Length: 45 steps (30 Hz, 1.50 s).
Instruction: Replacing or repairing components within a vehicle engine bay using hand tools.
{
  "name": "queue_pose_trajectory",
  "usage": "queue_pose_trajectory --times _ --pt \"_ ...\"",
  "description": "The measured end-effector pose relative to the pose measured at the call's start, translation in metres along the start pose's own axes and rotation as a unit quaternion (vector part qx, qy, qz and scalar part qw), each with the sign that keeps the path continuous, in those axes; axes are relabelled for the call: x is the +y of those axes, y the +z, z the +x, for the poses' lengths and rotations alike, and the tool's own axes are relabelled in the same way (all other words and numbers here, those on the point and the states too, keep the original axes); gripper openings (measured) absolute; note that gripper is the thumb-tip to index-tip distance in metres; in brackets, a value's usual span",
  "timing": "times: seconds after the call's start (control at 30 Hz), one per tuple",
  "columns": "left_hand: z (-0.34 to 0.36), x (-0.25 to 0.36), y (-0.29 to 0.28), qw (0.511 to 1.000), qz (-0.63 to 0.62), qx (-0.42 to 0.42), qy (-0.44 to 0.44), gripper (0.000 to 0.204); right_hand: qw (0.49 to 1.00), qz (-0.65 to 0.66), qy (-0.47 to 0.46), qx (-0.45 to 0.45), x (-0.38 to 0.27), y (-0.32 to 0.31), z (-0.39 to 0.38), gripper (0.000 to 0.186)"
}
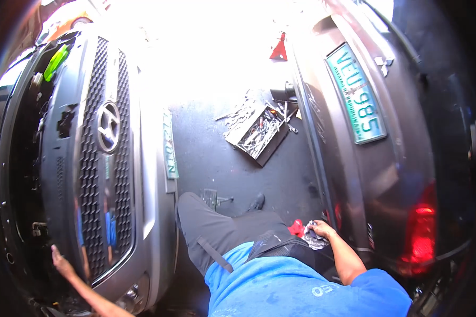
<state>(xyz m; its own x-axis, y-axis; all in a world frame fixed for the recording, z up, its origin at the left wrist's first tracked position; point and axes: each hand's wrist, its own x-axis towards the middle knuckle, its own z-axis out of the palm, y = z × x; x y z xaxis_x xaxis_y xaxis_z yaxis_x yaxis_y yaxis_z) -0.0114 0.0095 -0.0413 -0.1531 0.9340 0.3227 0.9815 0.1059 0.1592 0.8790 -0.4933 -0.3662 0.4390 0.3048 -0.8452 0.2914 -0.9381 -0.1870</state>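
Observation:
My left hand (62,262) reaches out to the dark upper edge of a silver car's front (63,174). Its fingers look stretched out against the panel beside the honeycomb grille (92,211), with nothing visible in them. At my right side, my right hand (323,229) is closed round a crumpled grey-and-white rag (314,241). Right beside that rag is a piece of red cloth (296,228), partly hidden, close to my hip.
An open metal toolbox (253,138) full of tools lies on the dark floor, with loose wrenches (238,117) around it. A dark car's rear (365,179) stands close on my right. A red stand (279,48) is farther back. Strong light washes out the far floor.

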Motion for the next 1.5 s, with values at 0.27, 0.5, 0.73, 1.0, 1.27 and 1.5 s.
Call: queue_pose_trajectory --times 0.27,0.5,0.73,1.0,1.27,1.5 --pt "-0.016 0.116 0.037 0.958 -0.160 0.033 -0.234 0.058 0.989 0.054 -0.021 0.138 0.040 -0.003 0.099 0.054" --pt "-0.109 0.460 0.200 0.943 -0.193 0.216 0.165 0.038 0.992 0.122 0.002 0.021 -0.008 -0.025 0.090 0.062" --pt "-0.214 0.699 0.316 0.763 -0.312 -0.463 0.326 0.036 0.990 0.131 0.009 0.055 -0.084 -0.090 0.112 0.063" --pt "-0.274 0.762 0.450 0.535 -0.378 -0.736 0.174 0.081 0.777 0.610 -0.006 -0.153 -0.268 -0.097 0.199 0.088" --pt "-0.232 0.746 0.628 0.698 -0.172 -0.679 0.151 0.060 0.752 0.573 0.004 -0.326 -0.355 -0.049 0.315 0.079" --pt "-0.235 0.771 0.792 0.679 0.054 -0.612 0.403 0.051 0.985 0.112 -0.102 -0.086 -0.300 0.027 0.527 0.036"
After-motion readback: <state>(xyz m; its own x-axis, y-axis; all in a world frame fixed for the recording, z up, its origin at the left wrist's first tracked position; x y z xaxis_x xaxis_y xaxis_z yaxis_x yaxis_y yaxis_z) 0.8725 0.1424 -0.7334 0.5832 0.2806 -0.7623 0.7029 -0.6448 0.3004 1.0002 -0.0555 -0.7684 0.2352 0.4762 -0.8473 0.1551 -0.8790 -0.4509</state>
